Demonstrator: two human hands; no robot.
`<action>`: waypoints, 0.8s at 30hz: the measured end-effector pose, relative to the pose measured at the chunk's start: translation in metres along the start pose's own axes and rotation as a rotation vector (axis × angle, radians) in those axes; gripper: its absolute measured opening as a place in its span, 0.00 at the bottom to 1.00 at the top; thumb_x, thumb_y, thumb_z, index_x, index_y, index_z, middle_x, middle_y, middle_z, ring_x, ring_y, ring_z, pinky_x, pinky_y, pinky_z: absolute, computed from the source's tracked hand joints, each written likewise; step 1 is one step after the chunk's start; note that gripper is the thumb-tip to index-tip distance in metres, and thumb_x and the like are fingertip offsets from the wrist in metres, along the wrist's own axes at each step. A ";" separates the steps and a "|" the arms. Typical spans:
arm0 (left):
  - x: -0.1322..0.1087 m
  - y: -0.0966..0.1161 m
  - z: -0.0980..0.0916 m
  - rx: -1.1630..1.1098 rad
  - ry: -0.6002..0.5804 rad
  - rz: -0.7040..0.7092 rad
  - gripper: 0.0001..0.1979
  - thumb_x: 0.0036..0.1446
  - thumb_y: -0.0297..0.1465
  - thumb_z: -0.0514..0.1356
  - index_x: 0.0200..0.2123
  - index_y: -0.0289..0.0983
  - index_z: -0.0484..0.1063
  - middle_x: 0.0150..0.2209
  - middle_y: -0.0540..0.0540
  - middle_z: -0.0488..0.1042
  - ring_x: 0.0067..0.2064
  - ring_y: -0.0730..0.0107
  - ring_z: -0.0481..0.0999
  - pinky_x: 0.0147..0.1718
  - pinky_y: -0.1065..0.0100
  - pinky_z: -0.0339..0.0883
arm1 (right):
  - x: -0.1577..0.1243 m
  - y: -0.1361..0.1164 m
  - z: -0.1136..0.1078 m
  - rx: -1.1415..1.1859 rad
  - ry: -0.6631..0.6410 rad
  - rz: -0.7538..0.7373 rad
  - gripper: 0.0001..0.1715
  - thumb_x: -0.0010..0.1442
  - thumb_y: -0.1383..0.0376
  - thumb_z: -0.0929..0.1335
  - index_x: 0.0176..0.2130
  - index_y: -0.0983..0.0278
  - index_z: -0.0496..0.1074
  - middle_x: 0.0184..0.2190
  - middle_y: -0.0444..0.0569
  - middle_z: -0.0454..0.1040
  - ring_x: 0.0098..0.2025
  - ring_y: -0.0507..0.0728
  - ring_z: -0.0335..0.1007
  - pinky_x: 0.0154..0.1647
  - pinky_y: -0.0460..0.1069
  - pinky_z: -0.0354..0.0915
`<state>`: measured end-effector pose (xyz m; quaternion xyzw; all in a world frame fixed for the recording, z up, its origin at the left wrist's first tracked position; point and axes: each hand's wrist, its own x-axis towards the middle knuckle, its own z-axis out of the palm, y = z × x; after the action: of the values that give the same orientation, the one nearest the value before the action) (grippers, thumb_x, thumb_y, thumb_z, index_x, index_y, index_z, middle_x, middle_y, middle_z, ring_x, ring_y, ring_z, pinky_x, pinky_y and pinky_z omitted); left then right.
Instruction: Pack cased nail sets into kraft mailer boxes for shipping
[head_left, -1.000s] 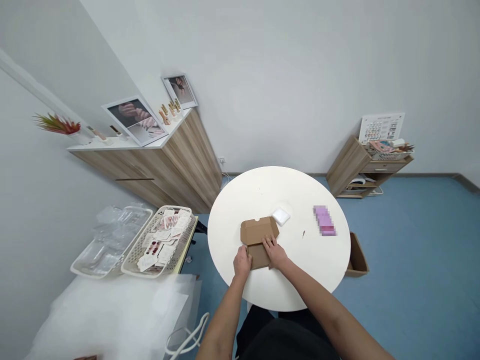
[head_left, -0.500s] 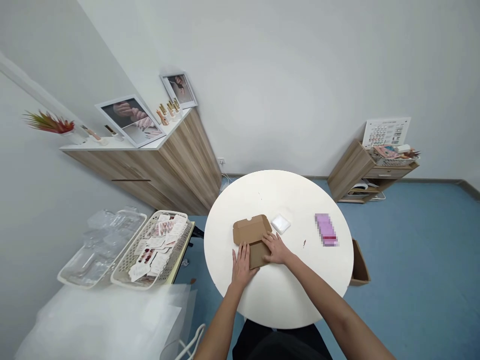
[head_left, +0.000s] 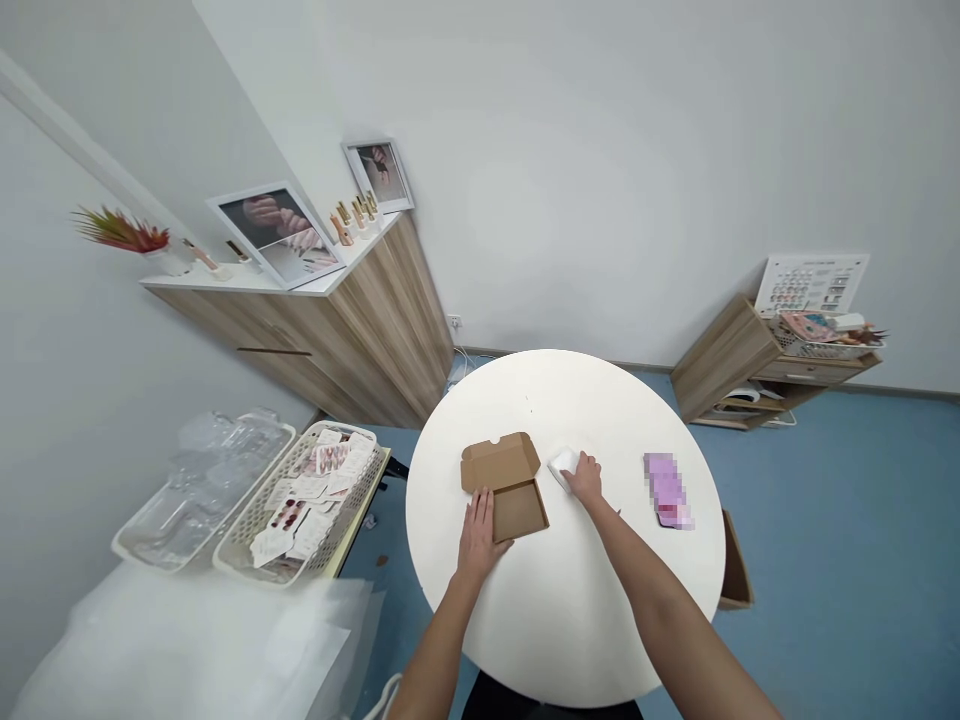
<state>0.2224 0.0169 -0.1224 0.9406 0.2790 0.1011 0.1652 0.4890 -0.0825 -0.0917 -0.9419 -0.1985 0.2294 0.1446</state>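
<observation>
- Box point(head_left: 520, 510): opened, to the right of the left hand point(head_left: 480, 535), its lid laid back ahead of that hand.
- Left hand: spread flat, not closed; its fingers are rested on the box's left edge.
- Packet point(head_left: 561, 461): white, touched at its right side by the right hand point(head_left: 586, 478), whose fingers are bent; whether it is gripped cannot be told.
- Table point(head_left: 570, 610): white, spread beneath both hands.
- Purple item point(head_left: 667, 490): blurred, well right of the right hand.
- Carton point(head_left: 737, 572): placed farther right, on the floor.

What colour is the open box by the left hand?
Plain brown, seen best in the head view.
</observation>
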 end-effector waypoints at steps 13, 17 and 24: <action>0.001 0.003 -0.004 -0.063 -0.054 -0.014 0.54 0.48 0.40 0.64 0.68 0.35 0.32 0.68 0.33 0.49 0.69 0.45 0.45 0.62 0.44 0.54 | -0.023 -0.013 -0.024 0.180 -0.034 -0.014 0.19 0.60 0.64 0.61 0.51 0.64 0.60 0.42 0.55 0.74 0.41 0.61 0.72 0.36 0.50 0.62; -0.005 0.008 -0.004 -0.065 -0.059 0.010 0.53 0.48 0.39 0.63 0.68 0.33 0.33 0.68 0.32 0.49 0.69 0.43 0.45 0.62 0.42 0.52 | -0.061 -0.028 -0.022 0.336 0.076 -0.105 0.20 0.62 0.58 0.59 0.52 0.61 0.58 0.41 0.52 0.75 0.39 0.59 0.72 0.36 0.49 0.62; -0.029 0.024 0.002 -0.098 -0.051 0.036 0.51 0.51 0.41 0.60 0.68 0.30 0.34 0.68 0.32 0.49 0.69 0.46 0.45 0.62 0.44 0.52 | -0.137 -0.038 0.033 0.240 -0.007 -0.374 0.19 0.58 0.67 0.60 0.51 0.60 0.59 0.45 0.52 0.73 0.46 0.61 0.71 0.41 0.51 0.64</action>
<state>0.2103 -0.0188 -0.1179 0.9385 0.2523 0.0935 0.2163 0.3501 -0.1036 -0.0548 -0.8638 -0.3416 0.2238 0.2950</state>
